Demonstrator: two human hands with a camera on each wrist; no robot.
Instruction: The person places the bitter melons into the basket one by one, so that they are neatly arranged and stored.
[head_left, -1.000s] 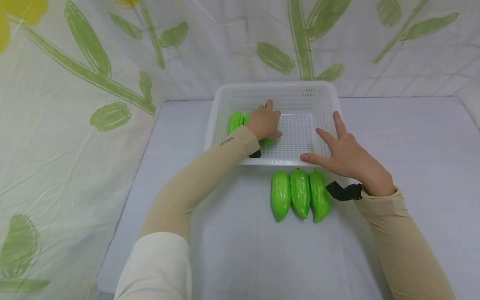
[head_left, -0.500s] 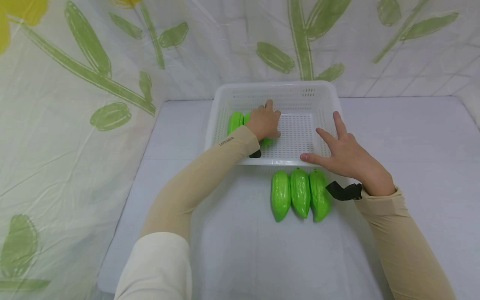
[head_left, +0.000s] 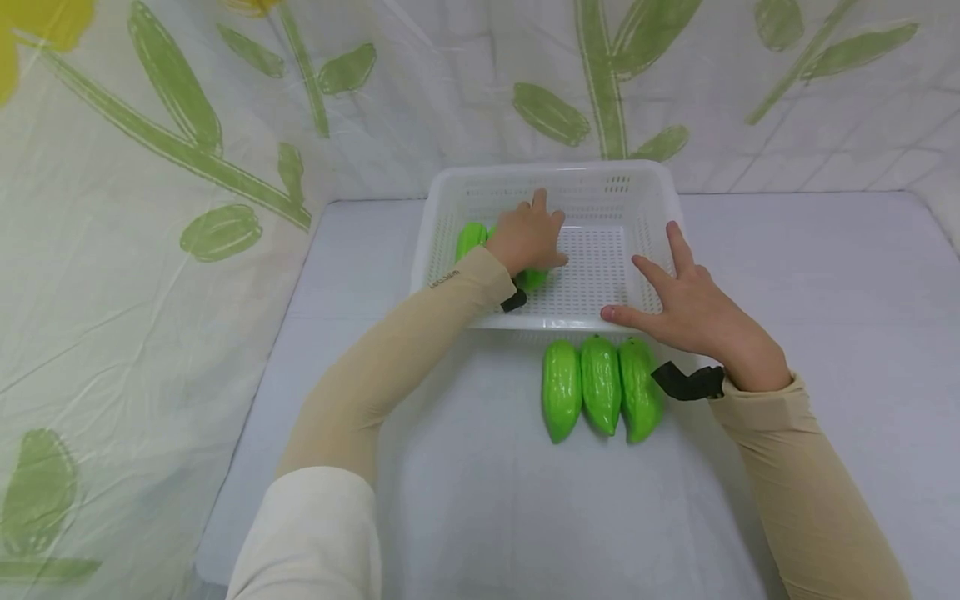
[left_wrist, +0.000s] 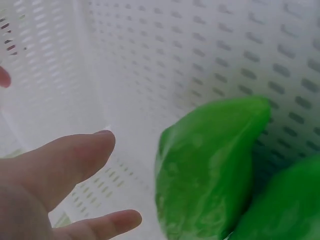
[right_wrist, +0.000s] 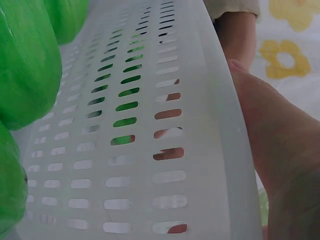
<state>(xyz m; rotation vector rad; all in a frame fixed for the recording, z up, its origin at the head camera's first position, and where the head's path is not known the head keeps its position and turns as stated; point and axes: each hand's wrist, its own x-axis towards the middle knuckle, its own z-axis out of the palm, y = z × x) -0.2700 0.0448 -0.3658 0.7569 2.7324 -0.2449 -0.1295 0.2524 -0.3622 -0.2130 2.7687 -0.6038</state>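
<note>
A white perforated plastic basket [head_left: 555, 322] stands at the back of the table. Inside its left part lie several glossy green elongated fruits [head_left: 471, 239] with tapered ends, partly hidden by my left hand [head_left: 527, 237]. That hand is over them with its fingers spread. In the left wrist view, its thumb and a fingertip show apart from the nearest green fruit [left_wrist: 207, 165]. My right hand [head_left: 693, 310] is at the basket's front right corner, fingers straight and spread, thumb tip on the front rim. The right wrist view shows it along the outside of the basket wall [right_wrist: 200, 130].
Three more green fruits [head_left: 600, 386] lie side by side on the pale tablecloth [head_left: 465, 467], just in front of the basket. Behind the basket hangs a white curtain [head_left: 465, 100] with a printed plant pattern. A black strap [head_left: 688, 382] sits on the right wrist.
My left hand has risen slightly and shifted a little toward the back of the basket, showing more of the green fruit beneath it. The right hand has stayed in place.
</note>
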